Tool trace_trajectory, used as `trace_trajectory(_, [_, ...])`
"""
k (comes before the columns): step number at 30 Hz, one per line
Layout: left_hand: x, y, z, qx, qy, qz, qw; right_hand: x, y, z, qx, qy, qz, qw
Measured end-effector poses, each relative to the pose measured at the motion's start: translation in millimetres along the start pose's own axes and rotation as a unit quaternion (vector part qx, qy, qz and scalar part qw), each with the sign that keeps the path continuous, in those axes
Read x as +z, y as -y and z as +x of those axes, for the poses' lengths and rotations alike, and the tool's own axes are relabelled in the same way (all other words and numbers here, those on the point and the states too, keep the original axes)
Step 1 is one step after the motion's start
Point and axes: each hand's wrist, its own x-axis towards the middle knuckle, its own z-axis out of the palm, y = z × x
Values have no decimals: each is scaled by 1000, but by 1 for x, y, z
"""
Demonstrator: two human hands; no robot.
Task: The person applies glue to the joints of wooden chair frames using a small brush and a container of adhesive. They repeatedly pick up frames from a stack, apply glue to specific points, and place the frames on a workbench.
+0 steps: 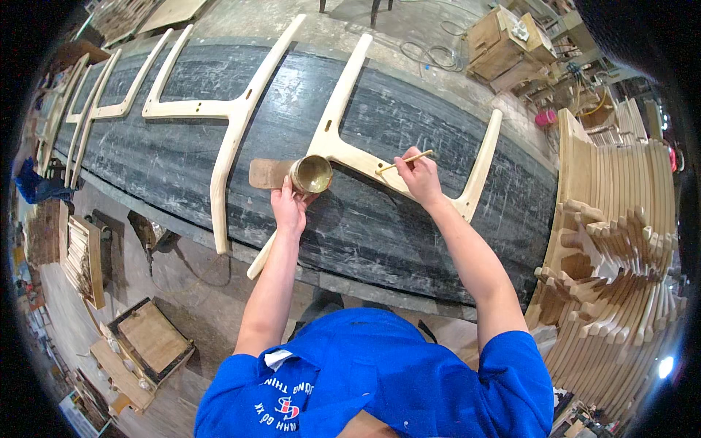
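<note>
My left hand (290, 210) is closed round a small round tin (314, 175) with yellowish liquid or glue in it. A flat brown wooden piece (268, 174) sticks out to the left of the tin; whether it is joined to it I cannot tell. Pinched in the fingers of my right hand (422, 179) is a thin wooden stick (410, 159). Its lower left tip meets a small hole in the crossbar of a pale wooden chair frame (358, 158). That frame lies flat under both arms, one leg passing beneath my left forearm.
A long dark worktable (380, 241) carries a second pale frame (237, 124) to the left, with more frames further off. Many curved wooden parts (613, 241) are stacked at the right. A wooden cabinet (504, 47) stands behind, and a wooden crate (155, 337) at lower left. Another person (33, 182) is far left.
</note>
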Motion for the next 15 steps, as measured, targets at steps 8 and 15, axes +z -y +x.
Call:
trace_trajectory(8, [-3, 3, -11, 8, -24, 10, 1000, -1, 1, 10, -23, 32, 8, 999])
trace_trajectory(15, [8, 11, -13, 12, -31, 15, 999, -4, -8, 13, 8, 19, 5, 1000])
